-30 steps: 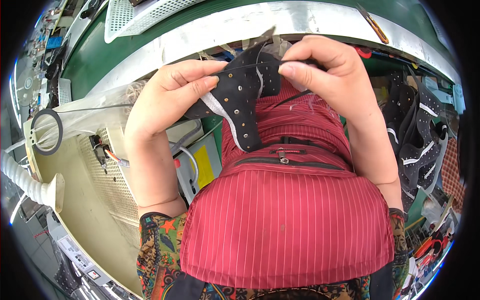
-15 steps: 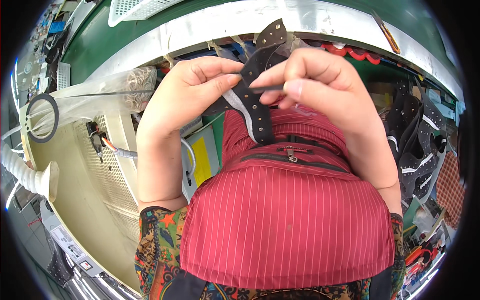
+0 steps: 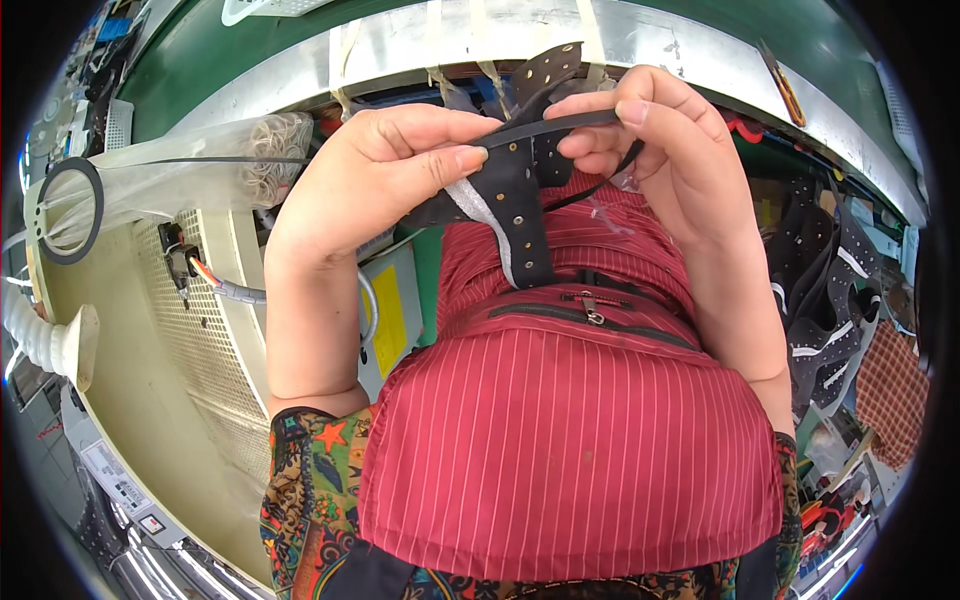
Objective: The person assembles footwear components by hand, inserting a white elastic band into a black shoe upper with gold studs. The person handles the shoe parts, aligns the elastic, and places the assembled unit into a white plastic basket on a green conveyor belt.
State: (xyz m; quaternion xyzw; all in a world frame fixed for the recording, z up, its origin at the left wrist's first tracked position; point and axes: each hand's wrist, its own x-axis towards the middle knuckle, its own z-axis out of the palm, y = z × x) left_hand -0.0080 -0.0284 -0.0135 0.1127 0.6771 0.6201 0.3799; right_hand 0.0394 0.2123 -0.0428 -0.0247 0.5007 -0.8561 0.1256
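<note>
Hands meet above the red striped apron point(image 3: 570, 440): left hand point(image 3: 375, 175) and right hand point(image 3: 655, 150), forearms raised, both pinch a studded black leather piece point(image 3: 520, 190) between fingertips.

My red pinstriped apron point(image 3: 570, 450) with zip pocket point(image 3: 590, 315), green conveyor belt point(image 3: 250, 70) behind a metal rail point(image 3: 400, 45), black tape ring point(image 3: 62, 210) left, pile of black perforated pieces point(image 3: 830, 290) right, yellow-labelled box point(image 3: 390, 315)
</note>
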